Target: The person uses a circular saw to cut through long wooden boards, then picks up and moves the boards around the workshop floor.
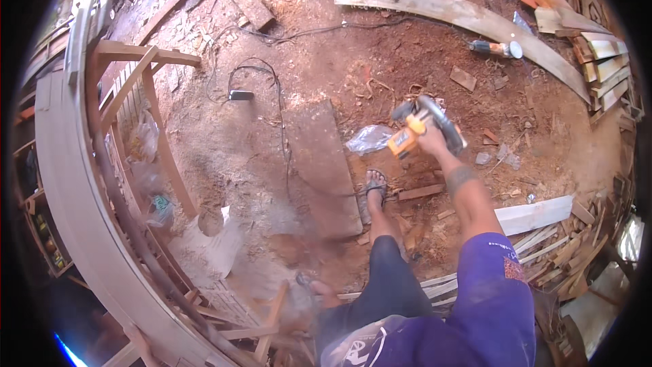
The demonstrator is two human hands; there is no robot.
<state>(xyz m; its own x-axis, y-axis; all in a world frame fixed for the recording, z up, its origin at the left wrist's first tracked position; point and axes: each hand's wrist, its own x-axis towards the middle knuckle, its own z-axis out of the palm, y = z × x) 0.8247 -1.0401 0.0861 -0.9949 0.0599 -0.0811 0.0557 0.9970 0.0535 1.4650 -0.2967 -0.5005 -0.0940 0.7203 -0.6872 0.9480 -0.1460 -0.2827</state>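
Note:
My right hand (432, 141) is closed around the handle of a circular saw (403, 141) with a yellow body and a dark round guard. The saw is held above the floor at the end of my outstretched right arm, somewhat blurred. At the lower left, my left hand (138, 340) rests on a long plank (68, 183) raised on a wooden frame, its fingers laid along the surface near the edge. Close to the saw, a crumpled clear plastic bag (370, 139) lies on the ground, beside a flat brown board (319, 163).
An angle grinder (496, 49) lies by a long curved plank (468, 17) at the far right. Black cable (278, 88) winds over the dirt near a small black box (241, 95). Stacked offcuts (604, 68) line the right side. My sandalled foot (375, 183) stands beside the brown board.

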